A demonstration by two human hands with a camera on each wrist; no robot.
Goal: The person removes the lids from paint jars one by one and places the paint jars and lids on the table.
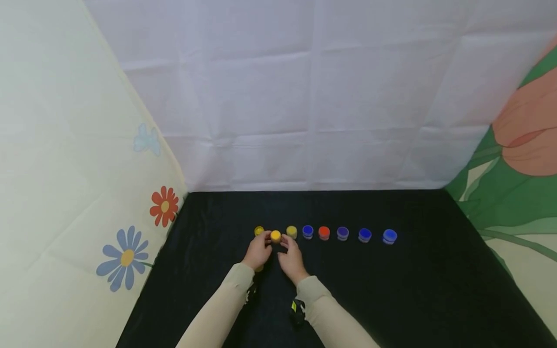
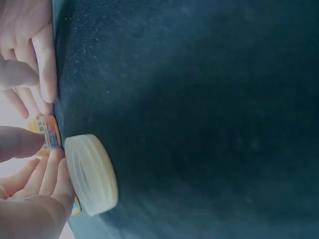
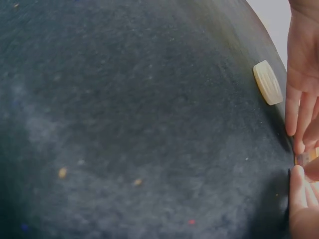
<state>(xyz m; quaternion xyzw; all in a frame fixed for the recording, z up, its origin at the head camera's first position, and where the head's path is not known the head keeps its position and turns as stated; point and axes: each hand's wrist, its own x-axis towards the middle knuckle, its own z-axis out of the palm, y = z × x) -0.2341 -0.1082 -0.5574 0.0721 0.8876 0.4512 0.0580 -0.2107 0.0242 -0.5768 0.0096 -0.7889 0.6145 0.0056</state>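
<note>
Around the yellow pot [image 1: 275, 237], left hand [image 1: 257, 250] at eight o'clock, right hand [image 1: 292, 260] at four, grip held it, axis upright

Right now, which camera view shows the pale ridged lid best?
The left wrist view: the pale ridged lid looks largest and nearly whole. The right wrist view shows it smaller, near the right edge. The head view shows only part, beside the left hand, which hides the rest.

Eight small jars [image 1: 324, 233], one pale ribbed disc [image 2: 90, 174], two daisies [image 1: 164, 206]
</note>
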